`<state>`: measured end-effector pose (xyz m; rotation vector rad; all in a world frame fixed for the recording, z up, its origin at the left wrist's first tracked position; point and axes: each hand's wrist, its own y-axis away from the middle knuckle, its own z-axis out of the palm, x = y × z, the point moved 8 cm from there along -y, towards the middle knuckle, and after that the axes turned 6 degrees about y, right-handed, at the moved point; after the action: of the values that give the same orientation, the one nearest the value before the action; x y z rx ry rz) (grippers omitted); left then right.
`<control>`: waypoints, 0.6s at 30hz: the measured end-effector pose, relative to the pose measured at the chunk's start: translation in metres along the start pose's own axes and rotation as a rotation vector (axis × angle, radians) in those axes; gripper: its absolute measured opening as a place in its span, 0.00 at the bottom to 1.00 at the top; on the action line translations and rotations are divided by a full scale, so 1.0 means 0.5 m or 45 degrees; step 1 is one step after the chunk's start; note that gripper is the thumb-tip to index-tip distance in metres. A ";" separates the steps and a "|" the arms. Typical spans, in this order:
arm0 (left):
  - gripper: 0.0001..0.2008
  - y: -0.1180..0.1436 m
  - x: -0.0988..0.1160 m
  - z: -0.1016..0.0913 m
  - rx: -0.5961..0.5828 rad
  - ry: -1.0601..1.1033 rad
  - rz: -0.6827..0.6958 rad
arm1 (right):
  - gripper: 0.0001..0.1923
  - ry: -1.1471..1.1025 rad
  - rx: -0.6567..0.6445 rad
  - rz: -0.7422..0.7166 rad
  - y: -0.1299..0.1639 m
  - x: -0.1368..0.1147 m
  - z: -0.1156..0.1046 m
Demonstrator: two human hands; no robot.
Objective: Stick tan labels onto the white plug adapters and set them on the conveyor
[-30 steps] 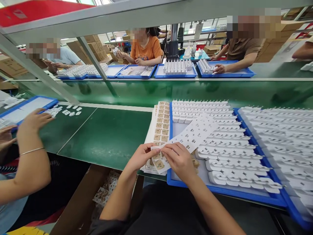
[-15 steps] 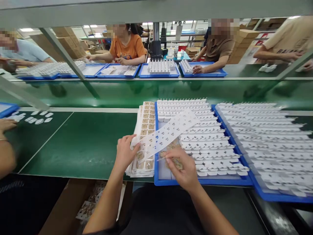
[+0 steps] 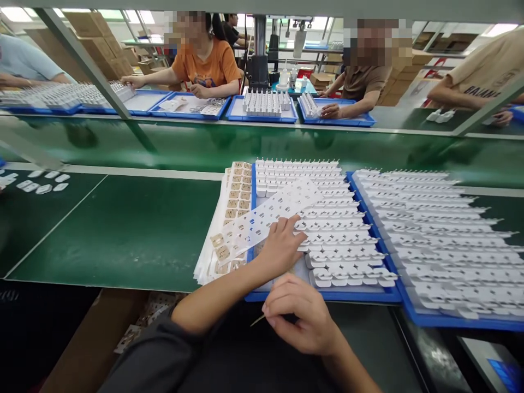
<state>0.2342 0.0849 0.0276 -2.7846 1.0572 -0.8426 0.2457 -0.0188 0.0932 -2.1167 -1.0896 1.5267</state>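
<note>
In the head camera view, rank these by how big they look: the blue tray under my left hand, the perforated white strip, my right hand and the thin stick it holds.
1. Blue tray
2. Perforated white strip and right hand: unsure, the hand being nearer the camera
3. Thin stick

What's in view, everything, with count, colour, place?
near tray: one, blue, foreground
second tray: one, blue, right
small parts: many, white, in both trays
sheet stack: one, white and tan, left of near tray
perforated sheet: one, white, across stack and near tray
loose pieces: several, white, far left
work surface: one, green, foreground
open carton: one, brown, lower left
far trays: several, blue, opposite side
co-workers: several, varied clothing, opposite
frame: one, grey, overhead
stacked cartons: several, brown, background
stick: one, yellowish, bottom centre
left hand: one, bare, over near tray
right hand: one, bare, gripping stick
</note>
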 end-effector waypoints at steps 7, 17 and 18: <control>0.18 0.084 -0.092 -0.062 0.141 1.379 -0.336 | 0.11 -0.002 0.214 0.370 0.044 0.074 -0.039; 0.28 0.216 -0.149 -0.040 0.413 2.199 -0.677 | 0.08 -0.316 0.207 0.478 0.010 0.102 0.014; 0.26 0.221 -0.148 -0.040 0.399 2.181 -0.664 | 0.06 -0.343 0.204 0.480 0.004 0.101 0.019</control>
<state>0.1118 0.0492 -0.0157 -1.5107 -0.0479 -3.1585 0.2450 0.0150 0.0544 -2.1333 -0.6346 2.0440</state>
